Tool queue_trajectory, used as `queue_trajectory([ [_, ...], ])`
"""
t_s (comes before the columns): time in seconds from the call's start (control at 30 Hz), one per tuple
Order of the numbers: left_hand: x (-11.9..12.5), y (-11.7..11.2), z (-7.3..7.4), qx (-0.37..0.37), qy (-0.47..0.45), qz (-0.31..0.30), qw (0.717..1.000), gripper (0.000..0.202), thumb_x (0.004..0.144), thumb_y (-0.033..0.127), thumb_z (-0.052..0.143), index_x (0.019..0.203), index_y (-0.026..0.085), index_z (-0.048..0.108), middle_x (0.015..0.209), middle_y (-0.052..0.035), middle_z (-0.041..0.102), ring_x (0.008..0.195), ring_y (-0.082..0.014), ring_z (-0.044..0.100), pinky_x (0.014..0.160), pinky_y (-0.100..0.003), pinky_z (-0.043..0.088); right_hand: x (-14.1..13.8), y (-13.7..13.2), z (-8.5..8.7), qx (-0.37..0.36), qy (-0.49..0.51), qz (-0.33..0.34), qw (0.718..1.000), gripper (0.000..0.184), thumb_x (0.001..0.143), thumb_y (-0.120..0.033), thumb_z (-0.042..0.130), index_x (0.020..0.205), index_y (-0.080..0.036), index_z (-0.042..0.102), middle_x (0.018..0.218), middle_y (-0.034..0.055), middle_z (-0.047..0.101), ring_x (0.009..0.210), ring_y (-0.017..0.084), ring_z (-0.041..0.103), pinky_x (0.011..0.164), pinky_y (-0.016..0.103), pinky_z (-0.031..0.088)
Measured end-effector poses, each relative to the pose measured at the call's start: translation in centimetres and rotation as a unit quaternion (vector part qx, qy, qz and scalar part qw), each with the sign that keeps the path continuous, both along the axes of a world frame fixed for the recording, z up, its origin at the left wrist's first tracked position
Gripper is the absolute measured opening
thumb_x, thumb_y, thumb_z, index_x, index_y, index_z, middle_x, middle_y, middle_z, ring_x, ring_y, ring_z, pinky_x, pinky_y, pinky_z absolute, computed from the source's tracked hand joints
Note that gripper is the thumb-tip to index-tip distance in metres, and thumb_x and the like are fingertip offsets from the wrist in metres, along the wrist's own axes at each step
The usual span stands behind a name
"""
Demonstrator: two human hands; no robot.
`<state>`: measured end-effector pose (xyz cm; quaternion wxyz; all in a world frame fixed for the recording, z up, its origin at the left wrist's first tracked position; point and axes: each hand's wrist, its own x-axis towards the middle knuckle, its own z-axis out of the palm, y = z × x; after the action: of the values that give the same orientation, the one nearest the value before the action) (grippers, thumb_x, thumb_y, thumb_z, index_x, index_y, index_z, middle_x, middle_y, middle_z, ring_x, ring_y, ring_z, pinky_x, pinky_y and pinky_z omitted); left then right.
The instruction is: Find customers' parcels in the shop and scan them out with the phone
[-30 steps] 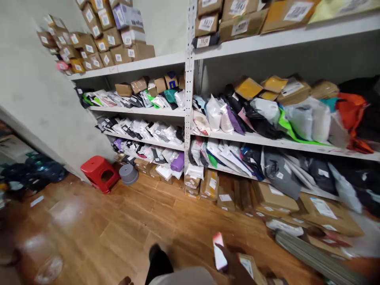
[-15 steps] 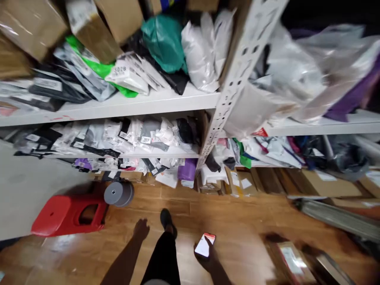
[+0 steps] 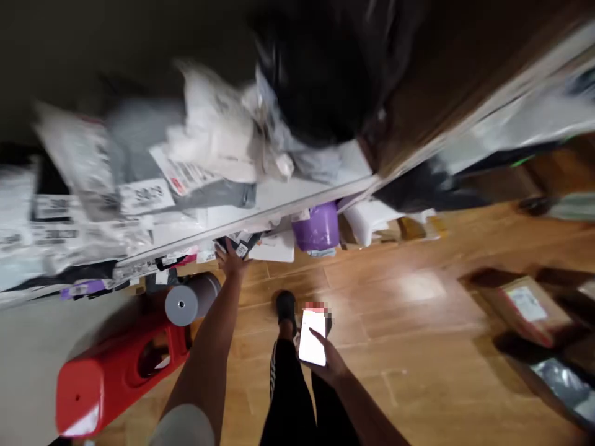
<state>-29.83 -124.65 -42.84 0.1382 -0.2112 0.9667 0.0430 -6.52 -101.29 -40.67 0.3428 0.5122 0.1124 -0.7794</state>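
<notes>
My left hand reaches to a lower shelf on the left. Its fingers are closed on the edge of a black parcel bag with white labels; part of the grip is blurred. My right hand holds a smartphone with a bright white screen over the floor, its thumb on the screen. A purple package and a flat white package lie to the right of my left hand.
Above my left arm, a white shelf carries grey and white parcel bags. A red plastic stool and a grey cylinder stand at left. Cardboard boxes lie on the wooden floor at right.
My left hand has moved from open air up to the lower shelf and taken hold of the black bag. The view has moved lower and closer to the shelf. The phone stays in my right hand.
</notes>
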Motion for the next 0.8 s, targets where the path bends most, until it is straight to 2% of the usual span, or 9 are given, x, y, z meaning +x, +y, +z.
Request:
queue_trajectory([
  [0.07,-1.3,-0.2,-2.1,0.0,0.042,-0.026,0.999,0.12,0.053,0.052,0.081,0.149,0.024,0.015,0.156,-0.0211,-0.004,0.14,-0.0485,0.008,0.108,-0.056,0.025,-2.5,-0.4,-2.2,-0.002,0.052,0.002,0.999,0.034,0.071,-0.025,0.074,0.101,-0.011,0.064,0.078,0.0081,0.072,0.068,0.021,0.069,0.065,0.033,0.056],
  [0.17,-2.2,-0.6,-3.5,-0.014,0.076,-0.127,0.989,0.096,0.063,0.048,0.076,0.145,0.029,0.03,0.157,-0.0171,0.0,0.14,-0.0487,0.002,0.106,-0.064,0.02,-6.8,-0.7,-4.3,0.016,0.081,-0.027,0.996,0.036,0.067,-0.018,0.075,0.1,-0.014,0.063,0.084,0.0069,0.073,0.077,0.023,0.071,0.073,0.036,0.057],
  [0.3,-3.0,-2.9,-3.5,0.003,0.057,-0.285,0.957,0.06,0.071,0.045,0.07,0.126,0.025,0.056,0.16,-0.0107,0.003,0.142,-0.0441,-0.001,0.108,-0.064,0.014,-12.8,-2.3,-4.1,-0.011,0.224,-0.062,0.973,0.039,0.067,-0.02,0.071,0.104,-0.015,0.061,0.092,0.0074,0.072,0.081,0.023,0.07,0.076,0.036,0.057],
  [0.4,-3.9,-5.6,-3.3,0.006,0.011,-0.372,0.928,0.045,0.07,0.037,0.069,0.113,0.024,0.062,0.16,-0.0064,0.006,0.143,-0.0409,0.004,0.108,-0.063,0.018,-16.1,-5.1,-3.4,-0.019,0.237,-0.108,0.965,0.04,0.066,-0.02,0.071,0.104,-0.014,0.06,0.088,0.0064,0.072,0.082,0.02,0.069,0.08,0.033,0.056],
  [0.6,-5.5,-11.2,-3.1,0.01,0.004,-0.464,0.886,0.043,0.074,0.029,0.065,0.116,0.026,0.061,0.16,-0.0012,0.011,0.145,-0.0334,0.005,0.112,-0.057,0.015,-21.3,-10.8,-3.5,-0.077,0.241,-0.186,0.949,0.03,0.069,-0.027,0.066,0.095,-0.016,0.058,0.083,0.0052,0.069,0.074,0.018,0.065,0.083,0.038,0.055],
  [0.7,-6.2,-13.1,-3.2,0.009,-0.016,-0.487,0.873,0.041,0.076,0.026,0.063,0.117,0.028,0.061,0.159,0.0008,0.018,0.146,-0.0284,0.008,0.115,-0.057,0.004,-24.3,-11.9,-3.9,-0.119,0.246,-0.207,0.939,0.019,0.076,-0.031,0.059,0.089,-0.016,0.057,0.083,0.0059,0.068,0.081,0.019,0.065,0.082,0.037,0.055],
  [0.8,-5.8,-13.8,-3.6,0.01,0.003,-0.479,0.878,0.037,0.078,0.026,0.062,0.115,0.03,0.062,0.158,0.0025,0.022,0.146,-0.0262,0.011,0.114,-0.057,-0.007,-26.5,-11.8,-4.1,-0.123,0.245,-0.225,0.935,0.013,0.082,-0.031,0.055,0.085,-0.018,0.056,0.079,0.0037,0.066,0.084,0.019,0.064,0.08,0.037,0.056],
])
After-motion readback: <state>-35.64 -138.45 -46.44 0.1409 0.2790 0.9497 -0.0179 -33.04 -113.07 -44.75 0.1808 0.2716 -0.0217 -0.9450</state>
